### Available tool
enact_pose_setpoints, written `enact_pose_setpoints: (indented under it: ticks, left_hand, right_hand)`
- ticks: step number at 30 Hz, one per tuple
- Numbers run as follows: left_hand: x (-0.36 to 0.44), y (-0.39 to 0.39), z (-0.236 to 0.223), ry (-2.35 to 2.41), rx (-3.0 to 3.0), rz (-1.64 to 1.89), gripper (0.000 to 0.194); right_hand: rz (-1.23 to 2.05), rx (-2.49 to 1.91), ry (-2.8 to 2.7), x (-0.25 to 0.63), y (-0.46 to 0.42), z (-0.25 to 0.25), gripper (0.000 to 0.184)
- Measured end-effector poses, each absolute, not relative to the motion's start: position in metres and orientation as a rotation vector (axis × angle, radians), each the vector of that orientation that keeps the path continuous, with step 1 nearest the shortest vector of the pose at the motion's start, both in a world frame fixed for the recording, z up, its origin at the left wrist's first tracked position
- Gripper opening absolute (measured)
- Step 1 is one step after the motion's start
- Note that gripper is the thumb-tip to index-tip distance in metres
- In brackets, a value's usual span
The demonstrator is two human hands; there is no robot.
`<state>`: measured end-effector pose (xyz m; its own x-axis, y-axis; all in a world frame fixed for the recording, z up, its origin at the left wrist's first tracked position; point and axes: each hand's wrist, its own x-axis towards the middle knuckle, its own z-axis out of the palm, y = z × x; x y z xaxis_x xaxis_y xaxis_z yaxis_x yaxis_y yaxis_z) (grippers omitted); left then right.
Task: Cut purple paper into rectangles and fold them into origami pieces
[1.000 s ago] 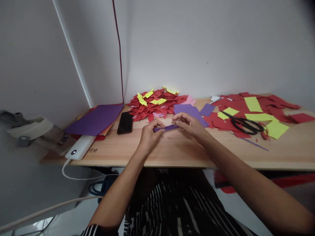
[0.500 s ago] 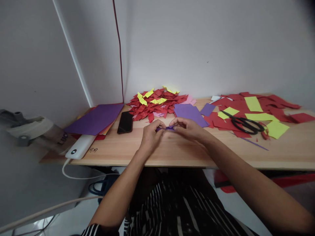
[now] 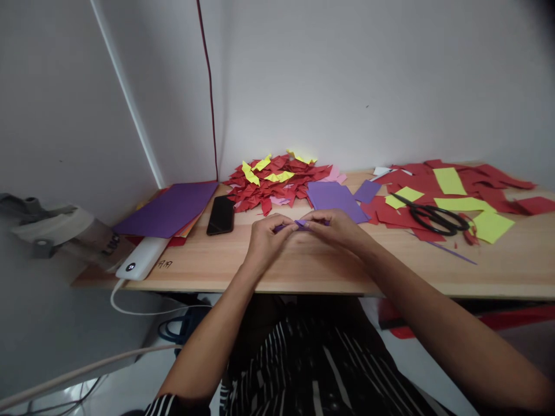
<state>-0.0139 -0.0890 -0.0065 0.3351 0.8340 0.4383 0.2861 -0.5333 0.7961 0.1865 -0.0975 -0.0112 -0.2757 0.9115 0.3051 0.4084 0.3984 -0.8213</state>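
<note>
Between my two hands is a small folded piece of purple paper (image 3: 300, 224), held just above the wooden table (image 3: 277, 271). My left hand (image 3: 269, 236) pinches its left end between thumb and fingers. The right end is pinched by my right hand (image 3: 333, 225), with the fingers bent over it. Most of the paper is hidden by my fingers. Behind my hands lie purple paper sheets (image 3: 336, 199) and a heap of folded red paper pieces (image 3: 277, 190) with some yellow ones on top.
Black-handled scissors (image 3: 437, 219) rest among red and yellow paper cuttings (image 3: 448, 182) on the right. To the left are a black phone (image 3: 221, 215), a purple sheet stack (image 3: 169, 208), a white power bank (image 3: 142, 260) with a cable, and a plastic tumbler (image 3: 82, 231). A wall stands behind.
Both hands stay in nearly the same place on the purple paper. My fingertips have shifted slightly, and a small pointed bit of the paper now shows between them.
</note>
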Motion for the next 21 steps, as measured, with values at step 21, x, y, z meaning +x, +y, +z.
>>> enact_pose_setpoints:
  ticks: [21]
  left_hand:
    - [-0.0073,-0.0979,-0.0029,1.158,2.111,1.291,0.011]
  right_hand:
    - [0.81,-1.139,-1.986,0.1891,-0.0959,-0.0138,0.032]
